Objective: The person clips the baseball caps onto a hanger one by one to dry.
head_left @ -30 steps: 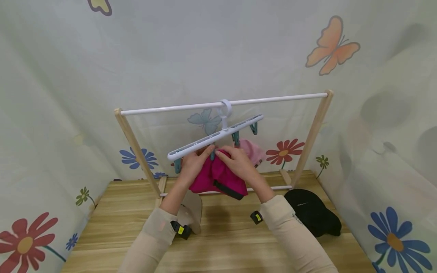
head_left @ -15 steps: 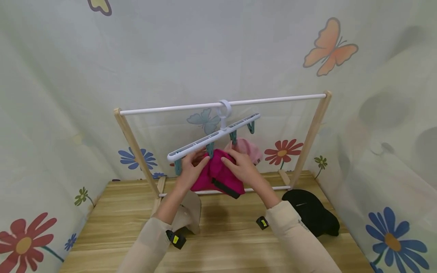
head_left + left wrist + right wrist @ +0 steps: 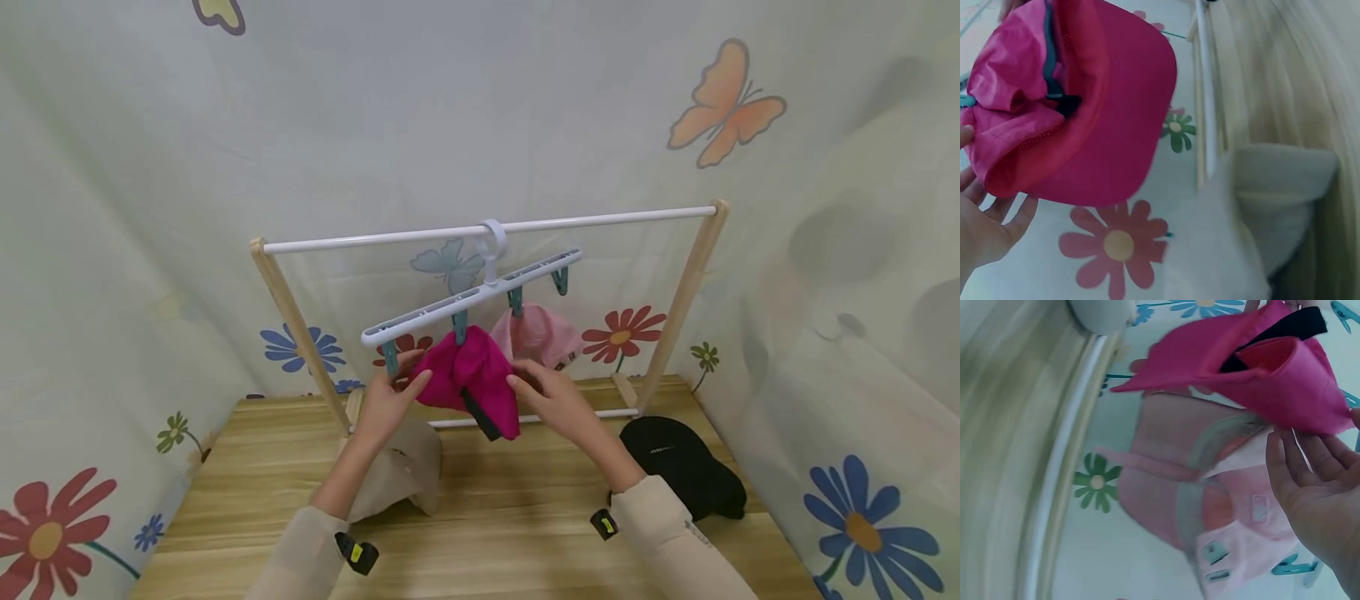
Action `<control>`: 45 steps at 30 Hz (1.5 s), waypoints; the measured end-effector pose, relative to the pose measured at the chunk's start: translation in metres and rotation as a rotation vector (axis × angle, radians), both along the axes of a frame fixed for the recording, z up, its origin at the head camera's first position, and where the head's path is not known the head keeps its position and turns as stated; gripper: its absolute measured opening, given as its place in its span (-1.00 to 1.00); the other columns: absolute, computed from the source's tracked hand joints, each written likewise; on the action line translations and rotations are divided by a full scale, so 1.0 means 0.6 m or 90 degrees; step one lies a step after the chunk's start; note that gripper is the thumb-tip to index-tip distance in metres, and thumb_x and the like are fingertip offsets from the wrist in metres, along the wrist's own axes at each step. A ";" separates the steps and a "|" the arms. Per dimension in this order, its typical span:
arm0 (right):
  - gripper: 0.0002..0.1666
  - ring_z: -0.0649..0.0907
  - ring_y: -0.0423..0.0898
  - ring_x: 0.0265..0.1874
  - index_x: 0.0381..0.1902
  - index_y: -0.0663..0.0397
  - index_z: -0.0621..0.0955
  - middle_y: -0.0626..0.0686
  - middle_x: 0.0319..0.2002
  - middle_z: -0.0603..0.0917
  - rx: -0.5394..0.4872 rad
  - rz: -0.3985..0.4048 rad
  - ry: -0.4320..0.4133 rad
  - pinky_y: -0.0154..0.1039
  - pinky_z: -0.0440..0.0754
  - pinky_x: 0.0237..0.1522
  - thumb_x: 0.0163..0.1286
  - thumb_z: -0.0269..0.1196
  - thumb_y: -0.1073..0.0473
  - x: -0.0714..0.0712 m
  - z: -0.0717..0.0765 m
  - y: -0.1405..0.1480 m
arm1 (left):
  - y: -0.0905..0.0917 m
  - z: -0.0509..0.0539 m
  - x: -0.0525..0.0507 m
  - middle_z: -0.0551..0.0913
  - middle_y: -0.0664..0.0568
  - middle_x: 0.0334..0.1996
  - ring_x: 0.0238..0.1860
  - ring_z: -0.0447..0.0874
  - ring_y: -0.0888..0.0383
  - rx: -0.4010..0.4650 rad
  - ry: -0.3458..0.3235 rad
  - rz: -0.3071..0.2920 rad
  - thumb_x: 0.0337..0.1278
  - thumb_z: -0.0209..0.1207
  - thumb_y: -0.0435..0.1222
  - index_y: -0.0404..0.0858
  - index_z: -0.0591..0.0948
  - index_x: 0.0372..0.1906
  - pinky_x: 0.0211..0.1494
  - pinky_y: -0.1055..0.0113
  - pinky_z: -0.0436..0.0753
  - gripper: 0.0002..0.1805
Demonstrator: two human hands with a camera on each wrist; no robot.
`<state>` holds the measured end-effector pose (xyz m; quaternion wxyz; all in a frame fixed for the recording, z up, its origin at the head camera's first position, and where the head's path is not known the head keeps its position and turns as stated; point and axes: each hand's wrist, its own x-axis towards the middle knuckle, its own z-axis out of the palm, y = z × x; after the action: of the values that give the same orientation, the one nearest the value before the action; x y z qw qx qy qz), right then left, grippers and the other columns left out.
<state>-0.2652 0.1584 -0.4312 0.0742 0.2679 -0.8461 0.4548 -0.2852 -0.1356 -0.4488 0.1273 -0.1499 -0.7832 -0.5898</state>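
Observation:
A magenta cap (image 3: 476, 379) with a dark strap hangs from a green clip (image 3: 460, 327) on the white hanger (image 3: 435, 315). My left hand (image 3: 384, 407) is at the cap's left edge, its thumb and fingers spread and relaxed; in the left wrist view they lie close against the fabric. At the opposite edge is my right hand (image 3: 558, 404). In the right wrist view its fingers (image 3: 1313, 465) extend loosely beneath the magenta cap, with the thumb partly cut off by the frame. Behind, a pink cap (image 3: 542, 333) hangs from another clip (image 3: 515, 302).
A rack's white rail (image 3: 600, 219) carries the hanger. On the wooden table (image 3: 480, 533), a beige cap (image 3: 405, 467) lies at left and a black cap (image 3: 675, 462) at right. More green clips hang at the hanger's left (image 3: 390, 357) and right ends.
Both hands have moved down and apart from the clip to the magenta cap's sides. The clip, first between the fingers, now holds the cap in plain sight, and the cap has turned slightly.

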 end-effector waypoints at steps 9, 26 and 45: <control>-0.58 0.70 0.02 0.05 0.28 0.17 0.57 0.12 0.08 0.71 0.018 0.033 -0.044 -0.13 0.68 0.08 0.64 0.05 0.09 0.021 -0.053 0.022 | -0.048 -0.041 0.015 0.65 -0.22 0.17 0.12 0.67 -0.15 -0.033 -0.007 0.038 0.40 0.25 -0.25 -0.32 0.55 0.31 0.08 0.26 0.70 -0.53; -0.65 0.74 -0.07 -0.09 0.12 0.05 0.66 0.02 -0.03 0.76 0.054 0.041 -0.053 -0.20 0.70 -0.05 0.62 0.09 0.02 0.036 -0.121 0.017 | -0.082 -0.080 0.062 0.68 -0.15 0.15 0.15 0.64 -0.15 -0.165 0.024 0.032 0.43 0.21 -0.30 -0.30 0.59 0.25 0.15 -0.12 0.64 -0.63; -0.67 0.67 0.07 0.09 0.11 0.17 0.68 0.12 0.05 0.73 0.195 0.048 0.059 0.06 0.62 0.15 0.58 0.13 0.12 0.055 -0.165 0.003 | -0.003 -0.121 0.121 0.74 -0.03 0.01 0.09 0.68 -0.02 -0.485 0.312 -0.044 0.26 0.33 -0.25 -0.22 0.71 0.05 0.16 0.05 0.65 -0.71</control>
<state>-0.2320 0.1604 -0.5299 0.0539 0.3284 -0.8904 0.3105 -0.2123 -0.1373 -0.5216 0.2245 -0.3474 -0.8857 -0.2107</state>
